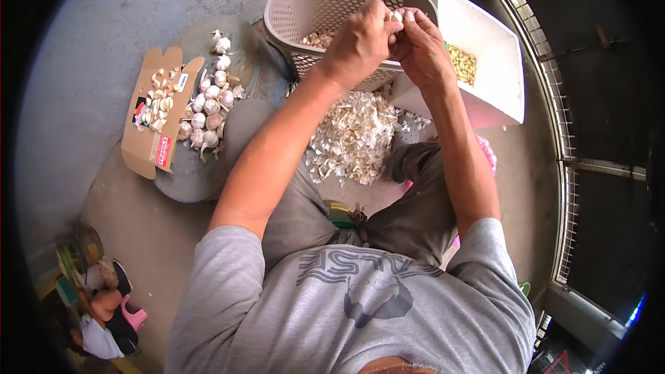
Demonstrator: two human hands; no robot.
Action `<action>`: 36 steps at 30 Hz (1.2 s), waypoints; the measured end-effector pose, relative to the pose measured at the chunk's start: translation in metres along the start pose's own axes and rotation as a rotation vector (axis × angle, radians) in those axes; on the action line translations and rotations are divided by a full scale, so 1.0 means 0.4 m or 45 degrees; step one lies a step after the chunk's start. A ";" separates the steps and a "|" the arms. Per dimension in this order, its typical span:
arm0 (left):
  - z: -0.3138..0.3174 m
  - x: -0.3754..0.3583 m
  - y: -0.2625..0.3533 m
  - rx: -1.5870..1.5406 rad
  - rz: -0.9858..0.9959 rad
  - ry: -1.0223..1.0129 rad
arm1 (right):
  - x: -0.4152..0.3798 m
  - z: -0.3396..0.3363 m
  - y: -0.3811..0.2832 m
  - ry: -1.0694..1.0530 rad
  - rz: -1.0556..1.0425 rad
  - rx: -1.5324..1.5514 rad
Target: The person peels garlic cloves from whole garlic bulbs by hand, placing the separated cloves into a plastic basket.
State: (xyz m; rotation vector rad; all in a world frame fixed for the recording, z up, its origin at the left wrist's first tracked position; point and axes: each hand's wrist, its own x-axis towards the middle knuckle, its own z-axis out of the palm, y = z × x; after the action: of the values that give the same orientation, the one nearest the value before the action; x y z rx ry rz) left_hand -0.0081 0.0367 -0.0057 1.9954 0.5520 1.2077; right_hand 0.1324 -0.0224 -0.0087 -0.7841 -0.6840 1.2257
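Both hands meet above the near rim of the perforated plastic basket (312, 0), which serves as the landmark here. The left hand (360, 41) and the right hand (421, 48) pinch a single pale garlic clove (396, 16) between their fingertips, the other fingers curled in tight. The clove sits just over the basket's rim, on its right side.

To the right of the basket, touching it, stands a white square tub (495, 62) with smooth flat walls, holding yellowish peeled cloves (463, 62). Below the basket, between the person's knees, lies a heap of papery, flaky garlic skins (353, 135). Well to the left of the basket, whole garlic bulbs (208, 107), round and knobbly, rest beside a torn cardboard flap (149, 142) carrying loose cloves.

Bare grey concrete floor (104, 41) spreads open left of the basket. Right of the tub, a metal grille (557, 131) closes off the edge.
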 end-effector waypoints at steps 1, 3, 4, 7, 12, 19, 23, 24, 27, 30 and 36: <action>-0.017 0.009 0.020 -0.031 -0.047 -0.055 | 0.000 0.008 -0.008 -0.053 -0.004 -0.108; -0.046 0.014 0.036 -0.098 -0.143 -0.178 | -0.007 0.006 -0.023 -0.147 -0.015 -0.320; -0.042 0.009 0.015 0.105 0.041 -0.174 | 0.005 -0.023 -0.024 -0.178 0.040 -0.387; -0.029 -0.012 -0.004 0.255 0.171 -0.161 | 0.003 -0.036 -0.024 -0.210 0.092 -0.392; -0.024 -0.015 0.016 0.378 0.294 -0.128 | 0.011 -0.037 -0.006 -0.100 0.128 -0.156; 0.001 -0.002 -0.010 0.097 0.184 -0.065 | 0.017 -0.055 0.002 -0.024 0.049 -0.012; -0.011 -0.006 0.018 -0.139 -0.206 -0.143 | 0.007 -0.042 -0.024 -0.081 0.058 -0.077; -0.013 -0.004 0.015 -0.094 -0.187 -0.123 | 0.005 -0.031 -0.027 -0.074 0.029 -0.199; -0.012 -0.001 -0.008 -0.086 -0.258 -0.153 | -0.004 -0.014 -0.031 -0.088 -0.049 -0.635; -0.005 -0.008 -0.018 -0.158 -0.343 -0.168 | -0.012 -0.007 -0.038 -0.064 -0.090 -1.028; 0.008 -0.017 -0.019 -0.047 -0.273 -0.135 | 0.002 -0.008 -0.046 0.043 -0.080 -1.365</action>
State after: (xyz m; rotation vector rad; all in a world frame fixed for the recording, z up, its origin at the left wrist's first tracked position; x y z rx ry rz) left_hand -0.0083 0.0360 -0.0163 1.9026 0.6662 0.9696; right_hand 0.1455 -0.0247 0.0048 -1.6300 -1.3495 0.7179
